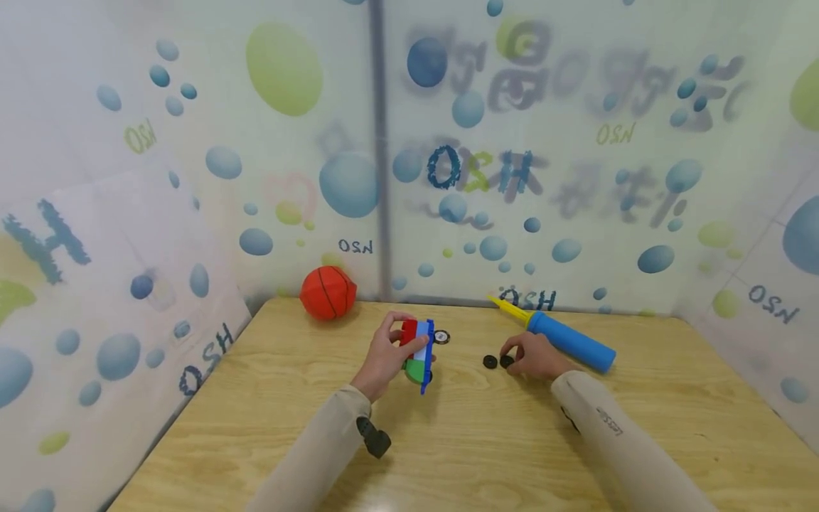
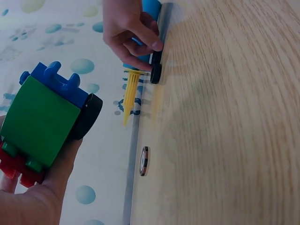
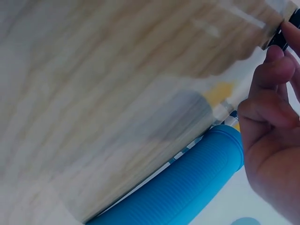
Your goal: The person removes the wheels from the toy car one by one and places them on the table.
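Observation:
My left hand (image 1: 382, 355) grips a toy car made of blocks (image 1: 416, 348), raised over the table. The car has red, pale, and green blocks on a blue base, and a black wheel is fitted to it in the left wrist view. To the right, my right hand (image 1: 539, 357) pinches a small black wheel (image 1: 507, 361) at the tabletop between thumb and fingertips. Another black wheel (image 1: 490, 362) lies flat just left of those fingers. In the right wrist view the pinched wheel (image 3: 280, 38) is partly cut off by the frame edge.
Behind my right hand lies a blue pump (image 1: 572, 343) with a yellow nozzle (image 1: 510, 308). A red ball (image 1: 328, 293) sits at the table's back left. A round black-and-white disc (image 1: 442, 337) lies beyond the car. Patterned curtains border the wooden table (image 1: 486, 441).

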Demonstrator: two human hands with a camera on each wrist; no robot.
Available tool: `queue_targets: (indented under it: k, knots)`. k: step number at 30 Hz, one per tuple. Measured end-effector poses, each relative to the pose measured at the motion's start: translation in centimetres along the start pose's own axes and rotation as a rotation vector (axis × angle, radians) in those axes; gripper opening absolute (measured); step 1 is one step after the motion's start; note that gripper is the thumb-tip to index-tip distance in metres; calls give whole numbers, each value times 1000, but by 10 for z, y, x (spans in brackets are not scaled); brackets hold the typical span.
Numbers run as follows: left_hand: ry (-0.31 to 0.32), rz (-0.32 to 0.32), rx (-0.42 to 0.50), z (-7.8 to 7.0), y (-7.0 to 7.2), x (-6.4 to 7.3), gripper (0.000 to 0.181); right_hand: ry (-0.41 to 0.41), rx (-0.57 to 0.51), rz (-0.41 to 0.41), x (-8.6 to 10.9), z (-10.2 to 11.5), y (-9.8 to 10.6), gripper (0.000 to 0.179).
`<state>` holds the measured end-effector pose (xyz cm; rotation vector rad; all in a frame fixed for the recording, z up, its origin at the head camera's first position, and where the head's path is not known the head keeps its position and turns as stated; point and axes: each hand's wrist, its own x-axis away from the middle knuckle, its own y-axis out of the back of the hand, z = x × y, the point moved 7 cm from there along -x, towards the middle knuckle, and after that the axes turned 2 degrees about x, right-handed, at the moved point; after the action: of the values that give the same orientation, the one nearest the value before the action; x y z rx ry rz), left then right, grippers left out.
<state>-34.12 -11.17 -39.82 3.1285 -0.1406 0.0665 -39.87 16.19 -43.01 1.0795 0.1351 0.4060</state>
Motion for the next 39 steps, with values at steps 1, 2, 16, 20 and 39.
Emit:
queue_targets:
  k: [1,2,16,20,39]
  knots:
    - [0,3,6,0,0,0,46,3,-2,3,0,0,0,26]
    - [0,6,11,1,0,0,46,4,-3,5,0,0,-1,26]
    - [14,9,52,5,0,0,45,41,-17,-8,1,5,-1,35]
    - [17,2,73,6,1,-1,47,78,-15,-35,4,17,4,34]
    - [26,-42,127,4,0,-4,40,368,-139,-104,20,92,15,30]
